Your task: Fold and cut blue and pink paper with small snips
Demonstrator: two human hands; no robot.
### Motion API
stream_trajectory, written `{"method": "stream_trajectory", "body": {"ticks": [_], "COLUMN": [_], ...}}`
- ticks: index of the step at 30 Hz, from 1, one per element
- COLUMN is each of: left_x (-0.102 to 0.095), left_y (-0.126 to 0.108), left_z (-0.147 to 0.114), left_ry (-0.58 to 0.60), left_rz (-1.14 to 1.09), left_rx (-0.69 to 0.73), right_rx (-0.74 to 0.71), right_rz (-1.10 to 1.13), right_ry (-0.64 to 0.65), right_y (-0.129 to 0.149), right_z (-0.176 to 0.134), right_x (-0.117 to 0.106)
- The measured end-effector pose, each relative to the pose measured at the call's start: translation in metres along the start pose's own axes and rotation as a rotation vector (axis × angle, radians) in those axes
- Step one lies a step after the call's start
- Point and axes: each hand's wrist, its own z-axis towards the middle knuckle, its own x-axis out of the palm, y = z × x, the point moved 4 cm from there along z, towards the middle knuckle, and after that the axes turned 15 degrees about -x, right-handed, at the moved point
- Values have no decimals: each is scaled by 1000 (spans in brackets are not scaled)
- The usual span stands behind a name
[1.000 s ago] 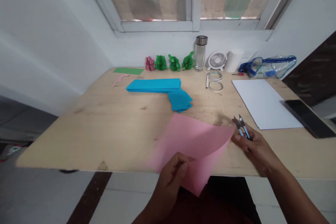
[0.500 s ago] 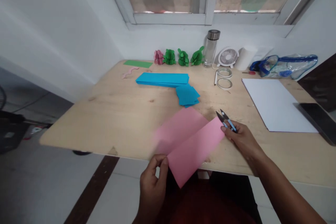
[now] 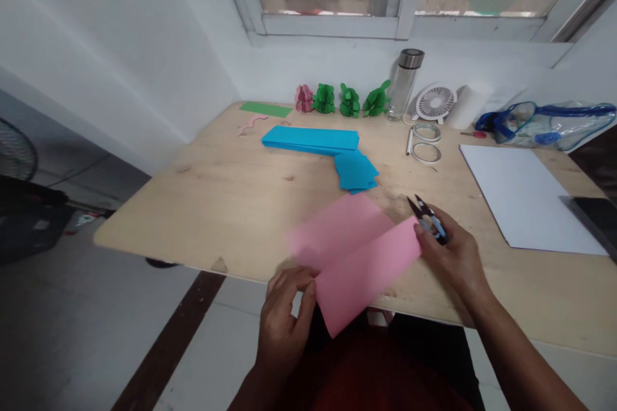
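A pink paper (image 3: 366,273) is stretched between my two hands over the table's front edge, its near corner hanging past the edge. My left hand (image 3: 286,314) pinches its left end. In my right hand (image 3: 450,247) are small thread snips (image 3: 429,215), blades apart and pointing away from me; its thumb also presses the paper's right corner. Behind the held part lies more pink paper (image 3: 344,225) on the table, blurred at its left; I cannot tell whether it is a fold of the same sheet. Blue paper squares (image 3: 357,171) lie just beyond it.
Blue paper strips (image 3: 311,138) lie farther back on the wooden table (image 3: 202,205). Along the wall stand green paper figures (image 3: 349,101), a pink one (image 3: 304,98), a glass bottle (image 3: 402,87) and a fan (image 3: 436,103). White sheets (image 3: 530,199) and a phone (image 3: 595,218) lie right.
The camera view has shifted, so the table things appear farther right. My left fingers have closed in flatter on the paper's end. Both hands keep hold of the paper.
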Motion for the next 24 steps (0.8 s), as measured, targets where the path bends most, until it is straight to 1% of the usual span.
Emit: {"method": "stream_trajectory", "body": {"ticks": [2,4,7,9,11,14,17,20,22,24], "left_x": [2,3,4,4,4,3,1,-1,-2,-4], "left_y": [-5,-9,-7,-3,1,7,12,16,18,20], "left_z": [-3,-4,-4,-2,0,4,8,16,22,30], "left_ry": [41,49,-1,-40,-48,-29,-11,33,54,45], "left_rz": [-49,-63,-49,-27,-2,24,17,-27,-52,-25], "left_rx": [15,10,-9,-16,-34,-99,-208,-321,-352,-333], "right_rx": [11,37,77,76,53,-23,-126,-246,-359,-478], "right_rz": [-35,-67,-114,-139,-158,-156,-146,-156,-140,-112], "right_ry": [-74,-100,-99,-81,-59,-38,-20,0,47,111], "right_y": [5,6,-1,-4,-5,-1,8,19,25,30], "right_z": [-11,-22,-33,-37,-40,-45,-49,-51,-51,-49], "right_x": [-11,-19,-24,-23,-19,-11,-4,1,7,17]}}
